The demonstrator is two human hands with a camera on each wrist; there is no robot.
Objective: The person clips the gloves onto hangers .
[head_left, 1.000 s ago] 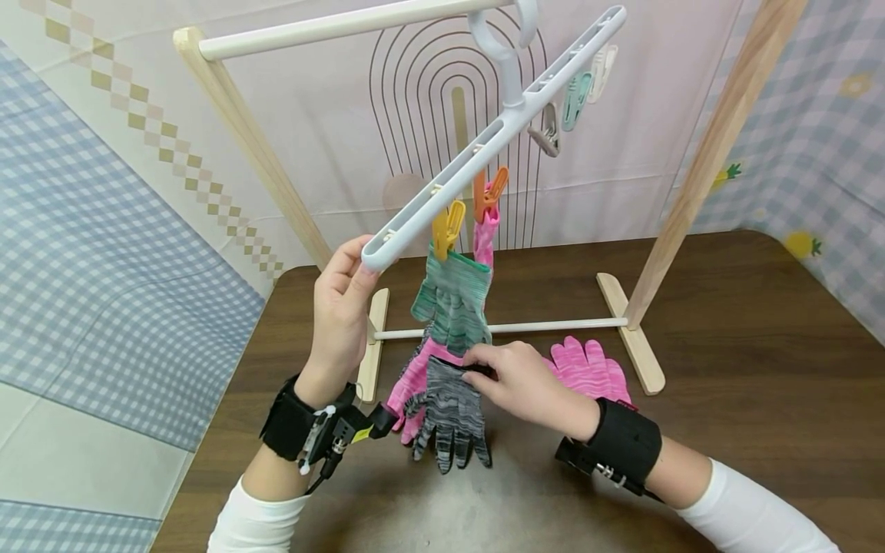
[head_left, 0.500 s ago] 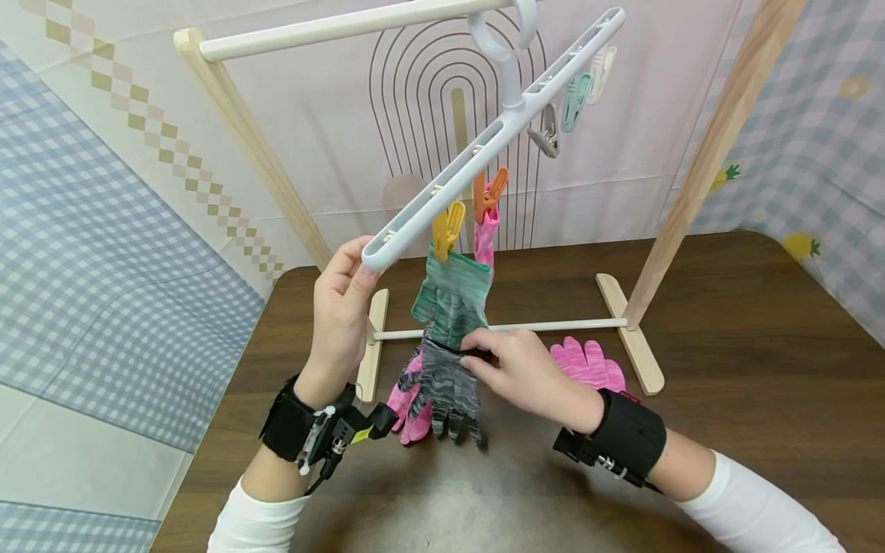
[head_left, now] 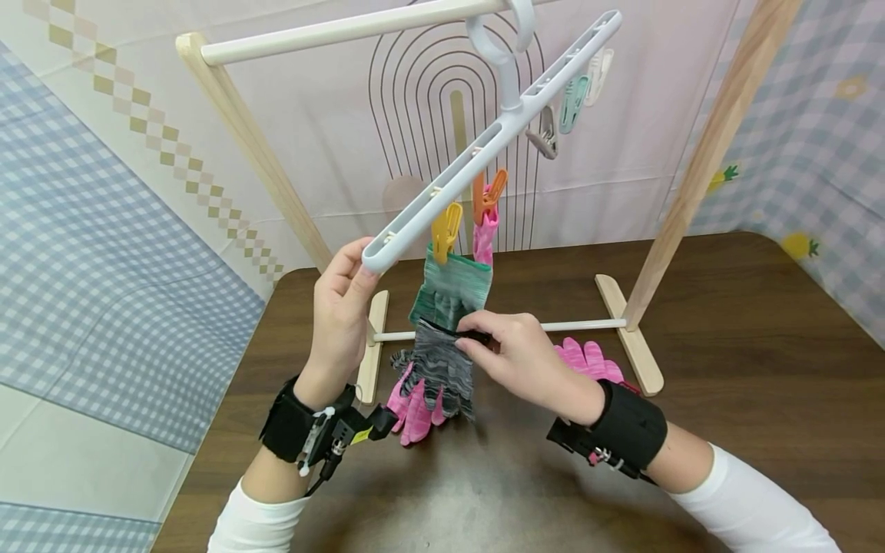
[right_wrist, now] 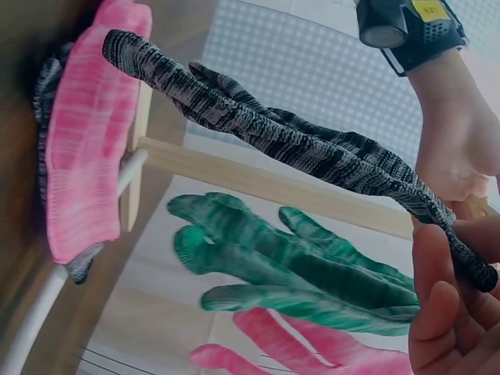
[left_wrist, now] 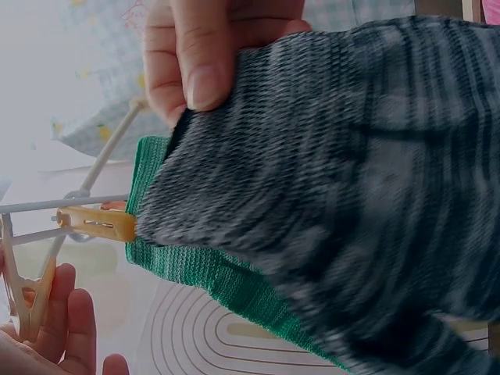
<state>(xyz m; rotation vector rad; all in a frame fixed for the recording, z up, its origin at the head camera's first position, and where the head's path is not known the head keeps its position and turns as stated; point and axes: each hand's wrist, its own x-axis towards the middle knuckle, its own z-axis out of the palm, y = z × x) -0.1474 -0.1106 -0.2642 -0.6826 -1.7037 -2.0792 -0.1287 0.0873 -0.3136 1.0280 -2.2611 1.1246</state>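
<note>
My right hand (head_left: 518, 357) pinches the cuff of a grey striped glove (head_left: 445, 372) between thumb and fingers, its fingers dangling. Close behind it hangs a green glove (head_left: 452, 288), held by a yellow clothespin (head_left: 445, 230) on the pale grey hanger (head_left: 435, 196). At the hanger's near end is my left hand (head_left: 339, 307); the left wrist view shows its fingers around a pale clothespin (left_wrist: 33, 305), mostly hidden from the head view. An orange clothespin (head_left: 489, 196) farther along holds a pink glove (head_left: 486, 236).
A wooden rack with a white top bar (head_left: 346, 31) carries the hanger. More clothespins (head_left: 572, 100) hang at its far end. One pink glove (head_left: 418, 411) lies over a dark glove on the table (head_left: 539, 499); another pink glove (head_left: 588, 359) lies to the right.
My right hand has lifted the grey glove up and slightly left, bringing its cuff in front of the green glove. My left hand keeps its place at the hanger's end.
</note>
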